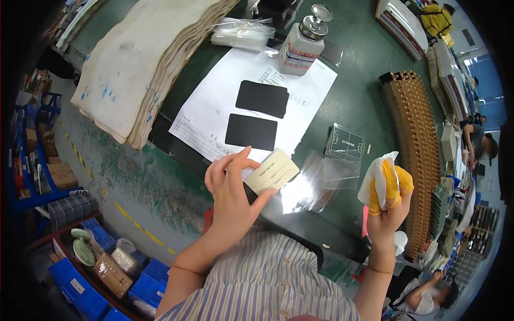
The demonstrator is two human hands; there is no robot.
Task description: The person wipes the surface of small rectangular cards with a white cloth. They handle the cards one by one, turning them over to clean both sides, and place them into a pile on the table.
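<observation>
A: Cream card: location and axis?
B: Cream card [272, 172], one, printed. Located at the near side of the tabletop [358, 91], just right of the left hand [234, 184]. Long axis slanted from lower left to upper right. Whether it is rested or lifted cannot be told.

A: State of the hands?
B: Left: card gripped at its edges between thumb and fingers. Right hand [391, 206]: fingertips capped in yellow covers [396, 187], white cloth [369, 187] clasped. The card is well apart from this hand, off to its left and slightly nearer the wearer's body.

A: Between card and cloth?
B: Clear plastic sleeves [316, 184], overlapped, laid just right of the card; a card with white line drawing [344, 143] set at their far side.

A: Edges and room?
B: Near tabletop edge found close below the card. Beyond it, a black card [251, 131] and a black card pile [261, 98] are carried on a white sheet [206, 115]. Bare green surface is shown between that sheet and the brown toothed strip [411, 117].
</observation>
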